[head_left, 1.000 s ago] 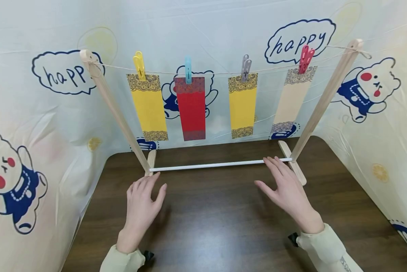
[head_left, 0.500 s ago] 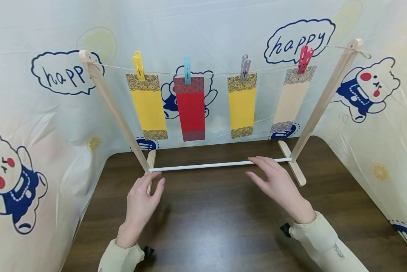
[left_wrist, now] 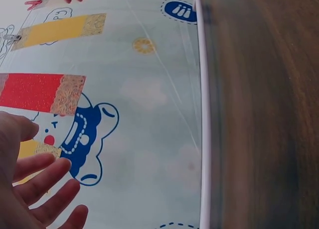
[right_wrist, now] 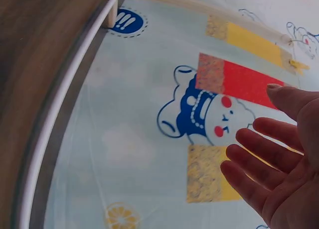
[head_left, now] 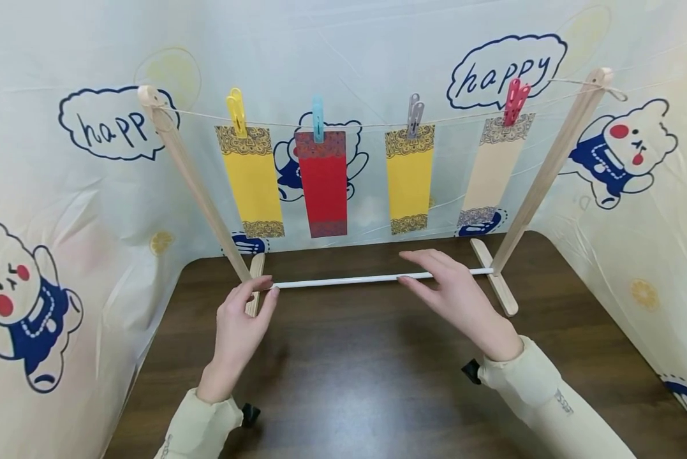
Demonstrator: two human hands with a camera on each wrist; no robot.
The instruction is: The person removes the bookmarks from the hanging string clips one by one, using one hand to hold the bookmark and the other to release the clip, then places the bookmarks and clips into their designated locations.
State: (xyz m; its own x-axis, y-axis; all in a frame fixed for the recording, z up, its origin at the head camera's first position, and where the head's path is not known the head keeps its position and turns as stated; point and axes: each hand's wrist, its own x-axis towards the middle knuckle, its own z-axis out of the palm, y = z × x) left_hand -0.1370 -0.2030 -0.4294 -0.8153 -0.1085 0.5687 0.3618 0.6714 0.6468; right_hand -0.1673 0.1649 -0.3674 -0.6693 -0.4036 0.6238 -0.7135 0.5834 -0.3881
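Note:
In the head view my left hand [head_left: 241,328] hovers near the left end of a white rod [head_left: 337,280], thumb and fingers spread apart. My right hand [head_left: 460,296] is held over the rod's right part, its fingers extended. Both wrist views show the fingers loose and holding nothing, apart from the rod. Behind the hands, a string carries a yellow strip [head_left: 252,188] on a yellow clothespin [head_left: 236,113], a red strip [head_left: 323,191] on a blue clothespin [head_left: 317,120], another yellow strip [head_left: 410,185] on a grey clothespin [head_left: 415,116], and a beige strip [head_left: 497,167] on a pink clothespin [head_left: 515,102].
A slanted wooden post [head_left: 196,185] on the left and another wooden post [head_left: 550,172] on the right hold the string. Their flat feet stand on the dark wooden table [head_left: 343,382]. A pale printed cloth [head_left: 343,57] hangs behind and around the sides.
My right hand has moved left along the rod and slightly up. The left hand has risen a little, and its fingertips now overlap the rod's left end in the head view.

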